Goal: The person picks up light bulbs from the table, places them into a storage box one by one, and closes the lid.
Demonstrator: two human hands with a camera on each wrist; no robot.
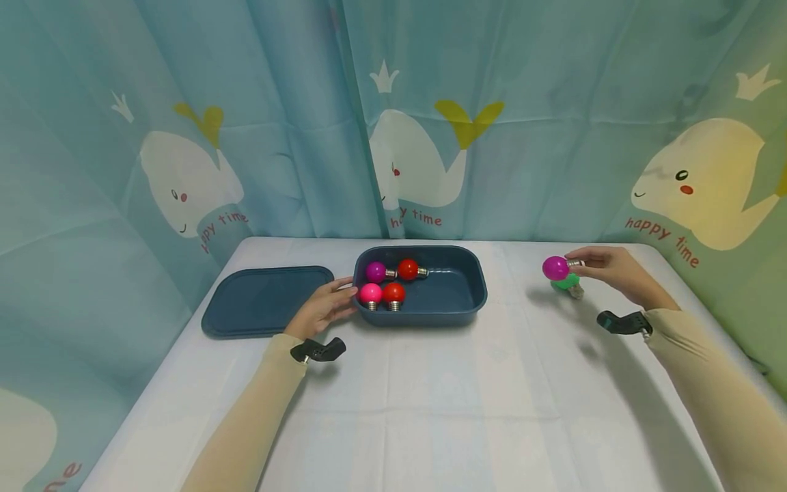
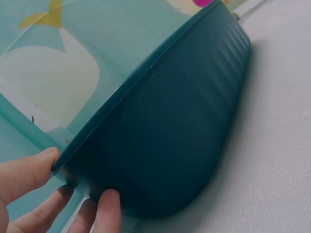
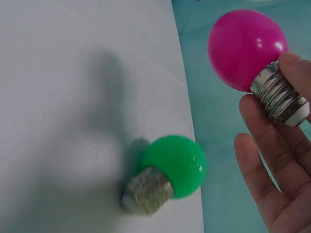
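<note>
My right hand [image 1: 615, 270] pinches a purple light bulb [image 1: 556, 268] by its metal screw base, between thumb and fingers; the right wrist view shows the bulb [image 3: 248, 48] raised off the table. Below it, a green light bulb [image 3: 176, 165] lies on the cloth, partly hidden in the head view. My left hand [image 1: 322, 307] touches the left end of a dark blue box [image 1: 443, 318]. In the left wrist view, its thumb meets the rim and its fingertips rest against the outer wall [image 2: 160, 136]. Inside the box's left half lie a purple bulb [image 1: 376, 272], a pink bulb [image 1: 371, 294] and two red bulbs [image 1: 408, 268].
A flat dark blue lid [image 1: 264, 301] lies on the table left of the box. White cloth [image 1: 430, 410] covers the table. A teal curtain [image 1: 295, 137] with whale prints hangs behind and along the sides.
</note>
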